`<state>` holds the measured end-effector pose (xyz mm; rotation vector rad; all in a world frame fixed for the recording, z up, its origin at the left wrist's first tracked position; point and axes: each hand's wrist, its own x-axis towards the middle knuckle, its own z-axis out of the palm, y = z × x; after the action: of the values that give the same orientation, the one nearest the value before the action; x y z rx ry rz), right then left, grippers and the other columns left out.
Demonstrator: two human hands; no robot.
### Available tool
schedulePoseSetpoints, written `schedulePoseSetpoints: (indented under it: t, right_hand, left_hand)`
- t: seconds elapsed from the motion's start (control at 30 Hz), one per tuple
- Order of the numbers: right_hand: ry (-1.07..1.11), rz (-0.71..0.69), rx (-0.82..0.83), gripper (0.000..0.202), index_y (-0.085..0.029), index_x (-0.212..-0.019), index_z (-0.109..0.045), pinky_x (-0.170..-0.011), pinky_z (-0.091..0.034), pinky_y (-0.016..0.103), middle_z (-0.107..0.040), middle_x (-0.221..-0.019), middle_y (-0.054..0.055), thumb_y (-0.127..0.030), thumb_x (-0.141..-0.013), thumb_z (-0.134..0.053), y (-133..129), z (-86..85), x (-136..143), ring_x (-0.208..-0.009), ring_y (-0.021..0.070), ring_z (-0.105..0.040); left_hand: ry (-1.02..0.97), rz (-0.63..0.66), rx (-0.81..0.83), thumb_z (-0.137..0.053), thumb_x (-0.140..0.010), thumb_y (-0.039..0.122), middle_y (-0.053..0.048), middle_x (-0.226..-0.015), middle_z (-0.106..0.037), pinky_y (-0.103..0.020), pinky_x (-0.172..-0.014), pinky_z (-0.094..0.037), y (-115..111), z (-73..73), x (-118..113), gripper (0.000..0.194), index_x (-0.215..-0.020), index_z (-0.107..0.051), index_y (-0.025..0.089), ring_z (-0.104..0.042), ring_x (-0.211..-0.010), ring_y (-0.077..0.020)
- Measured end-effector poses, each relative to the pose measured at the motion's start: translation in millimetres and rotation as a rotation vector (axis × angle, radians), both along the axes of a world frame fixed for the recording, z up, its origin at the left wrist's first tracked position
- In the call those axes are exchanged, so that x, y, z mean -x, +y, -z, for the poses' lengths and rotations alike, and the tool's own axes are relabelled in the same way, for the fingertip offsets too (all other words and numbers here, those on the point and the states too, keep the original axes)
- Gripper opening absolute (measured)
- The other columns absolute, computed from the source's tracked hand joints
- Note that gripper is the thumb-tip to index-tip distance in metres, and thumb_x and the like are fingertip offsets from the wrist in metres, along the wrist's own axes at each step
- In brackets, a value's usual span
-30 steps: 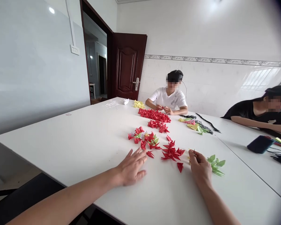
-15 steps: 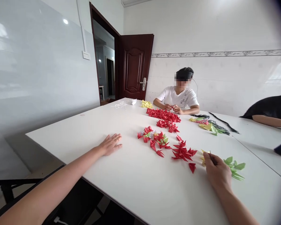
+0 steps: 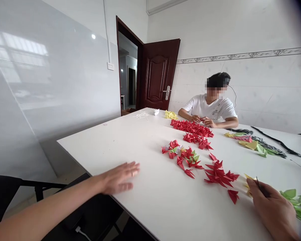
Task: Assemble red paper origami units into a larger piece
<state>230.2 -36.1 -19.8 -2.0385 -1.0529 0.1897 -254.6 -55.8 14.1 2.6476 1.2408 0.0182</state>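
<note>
My left hand [image 3: 120, 178] is over the table's near edge, fingers stretched out with nothing in them, slightly smeared by motion. At the right, my right hand [image 3: 273, 206] is closed around a thin dark tool [image 3: 263, 188] with a pointed end; its kind is mostly hidden by the fingers. Yellow folded paper [image 3: 247, 183] shows just beyond my right thumb; whether they touch I cannot tell. Left of that hand lie red folded-paper pieces [image 3: 219, 175], with a single red one [image 3: 233, 196] nearer. Green paper leaves [image 3: 297, 202] are to its right.
Mixed red, white and green paper pieces [image 3: 184, 155] lie mid-table [image 3: 145, 201]. Farther back are a red pile [image 3: 190, 128], a yellow pile [image 3: 171, 114] and a white folded piece [image 3: 156, 112]. A person [image 3: 210, 107] in a white shirt handles something red. Dark cords [image 3: 273, 147] lie right.
The view has swung left, so the table things appear farther right. My left hand has drawn back toward the near edge. My right hand keeps hold of the dark tool.
</note>
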Motion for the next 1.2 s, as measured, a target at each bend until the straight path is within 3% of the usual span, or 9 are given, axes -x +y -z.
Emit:
schedulePoseSetpoints:
  t: [0.13, 0.27, 0.33, 0.4, 0.5, 0.57, 0.7, 0.97, 1.2]
  right_hand:
    - [0.028, -0.021, -0.013, 0.035, -0.024, -0.080, -0.061, -0.067, -0.042, 0.037, -0.068, -0.075, 0.006, -0.054, -0.068, -0.048, -3, -3.2, 5, -0.080, 0.0282, -0.057]
    - [0.043, -0.026, -0.059, 0.033, -0.025, -0.074, -0.061, -0.067, -0.041, 0.038, -0.068, -0.073, 0.007, -0.055, -0.065, -0.051, -1, -0.7, 5, -0.078, 0.0291, -0.057]
    - [0.050, -0.006, -0.088, 0.033, -0.024, -0.072, -0.062, -0.066, -0.041, 0.038, -0.067, -0.070, 0.007, -0.054, -0.064, -0.051, 1, 0.8, 5, -0.077, 0.0296, -0.058]
    - [0.051, 0.003, -0.107, 0.034, -0.023, -0.072, -0.062, -0.066, -0.041, 0.039, -0.067, -0.068, 0.007, -0.054, -0.063, -0.051, 3, 1.3, 5, -0.076, 0.0299, -0.058]
    - [0.052, -0.005, -0.108, 0.038, -0.021, -0.074, -0.063, -0.067, -0.041, 0.039, -0.066, -0.067, 0.006, -0.055, -0.062, -0.051, 5, 1.1, 6, -0.076, 0.0295, -0.058]
    - [0.067, -0.005, -0.090, 0.039, -0.021, -0.076, -0.064, -0.067, -0.042, 0.038, -0.067, -0.070, 0.005, -0.056, -0.062, -0.051, 6, 1.3, 6, -0.077, 0.0282, -0.057]
    - [0.092, 0.011, -0.054, 0.039, -0.023, -0.079, -0.063, -0.066, -0.042, 0.035, -0.067, -0.073, 0.004, -0.057, -0.064, -0.051, 8, 3.0, 5, -0.079, 0.0263, -0.057]
    - [0.080, -0.003, -0.055, 0.040, -0.022, -0.078, -0.065, -0.063, -0.042, 0.034, -0.067, -0.074, 0.004, -0.057, -0.065, -0.052, 17, 3.5, 7, -0.075, 0.0259, -0.058]
    - [0.060, 0.000, -0.080, 0.041, -0.021, -0.077, -0.066, -0.061, -0.043, 0.033, -0.068, -0.073, 0.005, -0.058, -0.064, -0.053, 14, 4.3, 5, -0.073, 0.0257, -0.058]
  left_hand:
    - [0.069, -0.078, 0.000, -0.026, -0.089, 0.055, 0.005, -0.149, -0.004, -0.040, -0.112, -0.003, -7, 12.1, 24, 0.058, -0.141, -0.013, 0.033, -0.004, -0.138, -0.0227]
    - [0.105, -0.324, -0.079, -0.022, -0.089, 0.055, 0.001, -0.149, -0.010, -0.040, -0.111, -0.007, 51, 10.2, 72, 0.059, -0.140, -0.023, 0.027, -0.005, -0.138, -0.0232]
    - [0.111, -0.475, -0.103, -0.021, -0.089, 0.053, -0.005, -0.149, -0.012, -0.044, -0.110, -0.007, 81, 6.1, 78, 0.062, -0.140, -0.024, 0.020, -0.005, -0.137, -0.0266]
    - [0.101, -0.510, -0.132, -0.020, -0.089, 0.048, -0.008, -0.149, -0.010, -0.047, -0.109, -0.006, 102, 4.0, 61, 0.061, -0.140, -0.024, 0.014, -0.002, -0.137, -0.0281]
    - [0.072, -0.315, -0.112, -0.022, -0.090, 0.045, 0.002, -0.149, -0.014, -0.034, -0.112, -0.008, 120, 7.2, 2, 0.054, -0.139, -0.028, 0.023, -0.005, -0.138, -0.0179]
    - [0.044, -0.102, -0.044, -0.017, -0.091, 0.044, -0.001, -0.149, -0.014, -0.038, -0.111, -0.007, 128, 11.5, -43, 0.054, -0.140, -0.024, 0.022, -0.007, -0.138, -0.0190]
    - [0.037, -0.022, -0.051, -0.017, -0.092, 0.045, -0.005, -0.149, -0.013, -0.042, -0.111, -0.005, 149, 16.8, -103, 0.055, -0.139, -0.027, 0.019, -0.004, -0.138, -0.0207]
    - [0.051, 0.092, -0.060, -0.024, -0.090, 0.047, -0.005, -0.150, -0.009, -0.041, -0.111, -0.005, 183, 16.5, -133, 0.056, -0.139, -0.024, 0.021, 0.001, -0.138, -0.0210]
    - [0.061, -0.028, -0.067, -0.019, -0.086, 0.058, -0.004, -0.149, -0.013, -0.039, -0.111, -0.007, 218, 17.8, -145, 0.067, -0.140, -0.022, 0.020, -0.004, -0.138, -0.0205]
